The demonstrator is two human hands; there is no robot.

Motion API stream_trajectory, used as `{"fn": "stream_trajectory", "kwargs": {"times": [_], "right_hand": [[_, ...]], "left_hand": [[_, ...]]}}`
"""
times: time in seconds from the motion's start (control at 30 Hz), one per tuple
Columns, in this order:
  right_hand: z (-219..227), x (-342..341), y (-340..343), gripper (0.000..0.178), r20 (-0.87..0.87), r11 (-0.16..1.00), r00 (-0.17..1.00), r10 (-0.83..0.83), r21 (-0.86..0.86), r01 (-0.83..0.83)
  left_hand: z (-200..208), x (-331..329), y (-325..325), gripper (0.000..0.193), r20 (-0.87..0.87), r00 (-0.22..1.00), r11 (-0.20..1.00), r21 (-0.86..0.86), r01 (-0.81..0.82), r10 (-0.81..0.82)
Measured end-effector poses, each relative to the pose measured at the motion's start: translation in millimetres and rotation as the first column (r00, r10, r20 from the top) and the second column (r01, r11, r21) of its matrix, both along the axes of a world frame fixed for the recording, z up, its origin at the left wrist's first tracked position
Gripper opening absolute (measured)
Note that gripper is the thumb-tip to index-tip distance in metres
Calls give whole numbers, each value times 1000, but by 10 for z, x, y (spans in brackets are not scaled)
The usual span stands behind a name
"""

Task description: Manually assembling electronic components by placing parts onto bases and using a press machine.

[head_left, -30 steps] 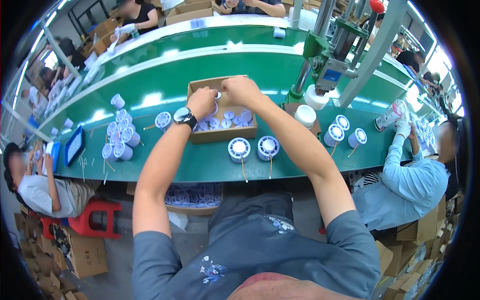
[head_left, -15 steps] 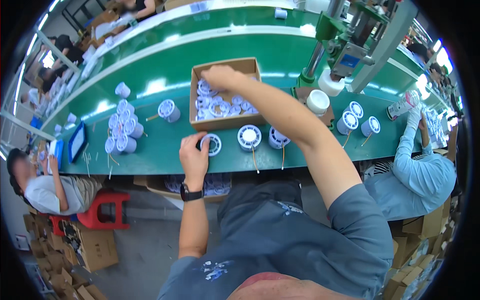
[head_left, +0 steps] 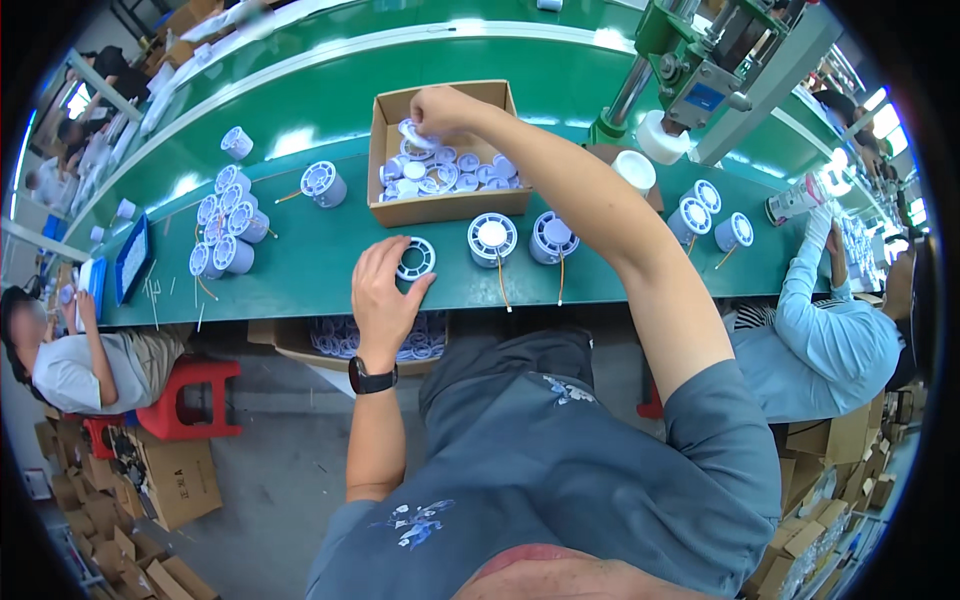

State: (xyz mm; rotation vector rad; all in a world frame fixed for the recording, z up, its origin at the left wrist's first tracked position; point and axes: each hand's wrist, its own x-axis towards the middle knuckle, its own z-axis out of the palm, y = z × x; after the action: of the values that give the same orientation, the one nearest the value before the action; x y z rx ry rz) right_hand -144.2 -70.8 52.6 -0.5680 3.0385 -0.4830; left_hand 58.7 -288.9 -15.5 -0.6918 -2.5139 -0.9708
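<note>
My left hand [head_left: 383, 300] rests on the green bench top, its fingers and thumb around the edge of a white plastic ring [head_left: 427, 259] that lies flat. Over the cardboard box [head_left: 447, 209], my right hand [head_left: 440, 108] pinches a white plastic ring part [head_left: 415, 134], blurred and partly covered by the fingers. Below it the box holds several loose white rings and small round caps [head_left: 467, 162]. Right of my left hand stand two white round housings with thin wires, one [head_left: 492, 240] with a white cap at its centre, the other [head_left: 553, 238] beside my right forearm.
A green press [head_left: 690, 85] with a white round head stands at the back right. Several white housings [head_left: 232, 215] are grouped on the left, more [head_left: 695, 215] on the right. People sit at both sides. An open carton of white rings [head_left: 375, 338] is under the bench edge.
My right hand has risen a little from the box's contents with a ring part in its fingers. My left thumb has spread round the near side of the ring. The whole view has shifted slightly.
</note>
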Motion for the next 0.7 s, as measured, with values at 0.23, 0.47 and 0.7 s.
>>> {"fn": "stream_trajectory", "kwargs": {"times": [0.23,0.47,0.7], "right_hand": [[126,387,307,28,-37,932,999,-22,-363,7],[278,1052,524,26,22,827,994,-103,-554,98],[-56,2801,1049,25,17,578,914,-406,-770,271]], "left_hand": [[-34,24,43,51,-66,995,996,-31,-83,81],[-48,12,57,51,-73,993,995,-41,-92,89],[107,105,181,53,227,973,897,438,-66,-39]]}}
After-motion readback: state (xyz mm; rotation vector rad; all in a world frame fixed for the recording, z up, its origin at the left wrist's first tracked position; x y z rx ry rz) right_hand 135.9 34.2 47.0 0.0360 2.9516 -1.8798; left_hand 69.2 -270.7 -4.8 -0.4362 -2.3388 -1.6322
